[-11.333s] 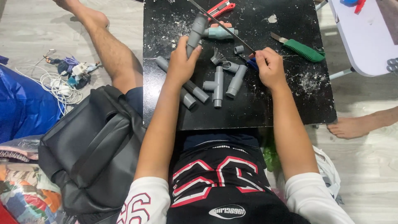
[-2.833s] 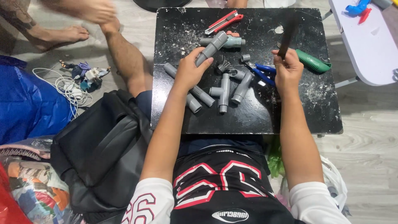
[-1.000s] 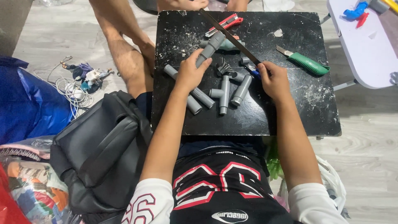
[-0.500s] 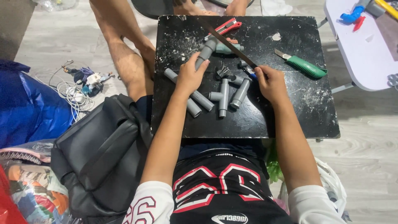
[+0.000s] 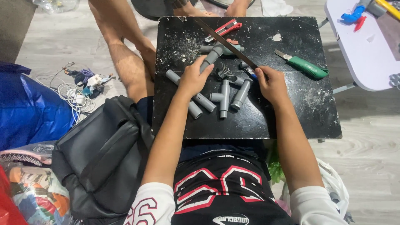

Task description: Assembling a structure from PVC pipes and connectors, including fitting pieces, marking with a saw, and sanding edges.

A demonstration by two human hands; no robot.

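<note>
My left hand (image 5: pixel 193 77) grips a grey plastic pipe piece (image 5: pixel 213 55) and holds it down on the small black table (image 5: pixel 250 121). My right hand (image 5: pixel 271 83) holds a long thin saw blade (image 5: pixel 225 41) that lies slanted across that pipe piece. Several more grey pipe sections and fittings (image 5: pixel 227 95) are spread on the table between my hands.
A green-handled utility knife (image 5: pixel 306 66) lies at the right of the table and a red one (image 5: pixel 224 29) at the back. Another person's legs (image 5: pixel 125 54) are at the far left. A black bag (image 5: pixel 100 154), blue bag (image 5: pixel 29 108) and cables (image 5: pixel 75 89) lie on the floor; a white table (image 5: pixel 362 46) stands right.
My right hand picked the saw blade up off the table and laid it across the pipe held by my left hand. The view has shifted slightly.
</note>
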